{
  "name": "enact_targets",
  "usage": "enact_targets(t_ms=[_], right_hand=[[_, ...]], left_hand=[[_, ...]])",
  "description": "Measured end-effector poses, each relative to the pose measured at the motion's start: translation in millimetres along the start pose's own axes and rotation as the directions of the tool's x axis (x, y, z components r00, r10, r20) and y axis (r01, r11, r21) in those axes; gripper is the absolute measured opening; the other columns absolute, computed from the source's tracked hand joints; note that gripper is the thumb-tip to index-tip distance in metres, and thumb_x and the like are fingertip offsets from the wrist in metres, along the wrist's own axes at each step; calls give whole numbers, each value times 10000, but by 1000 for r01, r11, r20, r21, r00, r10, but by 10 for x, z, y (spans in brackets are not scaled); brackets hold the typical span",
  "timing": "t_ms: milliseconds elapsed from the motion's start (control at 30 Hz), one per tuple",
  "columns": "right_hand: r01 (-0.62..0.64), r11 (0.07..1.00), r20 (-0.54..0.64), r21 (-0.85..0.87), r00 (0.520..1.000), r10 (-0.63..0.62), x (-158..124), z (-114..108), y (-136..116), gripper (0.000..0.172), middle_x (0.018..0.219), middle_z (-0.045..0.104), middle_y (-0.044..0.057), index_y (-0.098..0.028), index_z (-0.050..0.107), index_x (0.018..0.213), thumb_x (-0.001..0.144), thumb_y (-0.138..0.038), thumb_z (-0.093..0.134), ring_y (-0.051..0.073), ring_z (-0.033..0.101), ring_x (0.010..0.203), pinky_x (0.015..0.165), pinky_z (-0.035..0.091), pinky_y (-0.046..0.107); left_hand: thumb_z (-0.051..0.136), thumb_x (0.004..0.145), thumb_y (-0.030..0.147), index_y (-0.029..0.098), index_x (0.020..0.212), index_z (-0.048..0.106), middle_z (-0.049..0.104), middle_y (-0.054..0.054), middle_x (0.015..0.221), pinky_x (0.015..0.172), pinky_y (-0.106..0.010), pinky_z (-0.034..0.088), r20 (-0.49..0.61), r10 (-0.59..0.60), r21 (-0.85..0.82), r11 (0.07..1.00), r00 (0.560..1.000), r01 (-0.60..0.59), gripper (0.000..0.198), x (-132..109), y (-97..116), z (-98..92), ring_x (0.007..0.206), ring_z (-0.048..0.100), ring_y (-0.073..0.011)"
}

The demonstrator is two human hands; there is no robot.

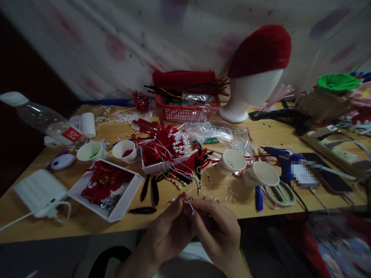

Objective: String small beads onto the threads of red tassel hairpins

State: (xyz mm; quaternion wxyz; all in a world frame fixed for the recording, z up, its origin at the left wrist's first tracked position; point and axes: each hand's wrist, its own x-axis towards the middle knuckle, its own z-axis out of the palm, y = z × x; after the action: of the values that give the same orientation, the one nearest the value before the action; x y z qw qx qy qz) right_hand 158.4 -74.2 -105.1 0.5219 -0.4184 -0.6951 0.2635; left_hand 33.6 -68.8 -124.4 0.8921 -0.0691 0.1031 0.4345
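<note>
My left hand and my right hand meet at the near edge of the wooden table. Both pinch a small beaded wire piece between their fingertips; its details are too small to make out. Just beyond the hands lie strands of pearl beads and red ornaments in a white tray. Three black feather-like pieces lie to the left of my hands.
A white box of red ornaments, paper cups, scissors, a blue glue gun, a red basket, a white head form with a red cap, a bottle and a charging power bank.
</note>
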Motion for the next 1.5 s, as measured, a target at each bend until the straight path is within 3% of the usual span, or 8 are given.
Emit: enact_targets(t_ms=[300, 433, 600, 900, 1167, 1500], right_hand=[[2, 1000, -7, -22, 1000, -2, -8, -15, 8, 134, 680, 675, -12, -200, 668, 952, 877, -104, 612, 106, 610, 544, 512, 438, 203], [-7, 1000, -7, -17, 1000, 7, -26, -16, 29, 150, 717, 697, -3, -204, 670, 961, 878, -98, 605, 114, 636, 572, 529, 457, 205], [-22, 1000, -4, -14, 1000, 22, -47, -12, 46, 158, 703, 691, -11, -211, 673, 951, 869, -94, 605, 109, 627, 556, 525, 457, 196], [-53, 999, 9, 11, 999, 53, -32, -12, 59, 115, 665, 655, -14, -204, 690, 913, 893, -133, 602, 105, 553, 519, 500, 417, 202], [-80, 997, 5, 19, 997, 80, -37, 8, 100, 119, 667, 652, -11, -184, 689, 920, 896, -131, 585, 101, 544, 513, 482, 393, 196], [-113, 993, 42, -20, 993, 113, -99, 16, 144, 163, 741, 698, 20, -190, 697, 993, 921, -164, 553, 127, 597, 590, 553, 435, 219]], left_hand=[[847, 721, 136, 192, 803, 794, 804, 11, 876, 801, -107, 533, -6, 2, -3, 1000, 1000, -2, 113, -5, -10, -13, 823, 728, -65], [888, 661, 147, 176, 798, 793, 801, 6, 835, 766, -114, 547, -91, 61, 62, 997, 994, -56, 169, 1, -15, -9, 783, 728, -69], [930, 573, 153, 196, 772, 784, 782, 7, 823, 724, -152, 556, -152, 232, 225, 955, 961, -195, 251, -8, -10, 0, 748, 711, -90], [948, 524, 182, 159, 666, 726, 696, 19, 783, 657, -150, 535, -186, 389, 413, 864, 902, -287, 264, 14, 31, 17, 682, 647, -74], [931, 567, 204, 176, 688, 734, 710, 6, 809, 683, -155, 536, -175, 463, 483, 809, 869, -334, 233, 25, 24, -56, 726, 657, -92], [954, 512, 228, 165, 696, 729, 719, -1, 750, 662, -145, 546, -255, 506, 522, 789, 824, -323, 297, 60, 33, -93, 701, 667, -101]])
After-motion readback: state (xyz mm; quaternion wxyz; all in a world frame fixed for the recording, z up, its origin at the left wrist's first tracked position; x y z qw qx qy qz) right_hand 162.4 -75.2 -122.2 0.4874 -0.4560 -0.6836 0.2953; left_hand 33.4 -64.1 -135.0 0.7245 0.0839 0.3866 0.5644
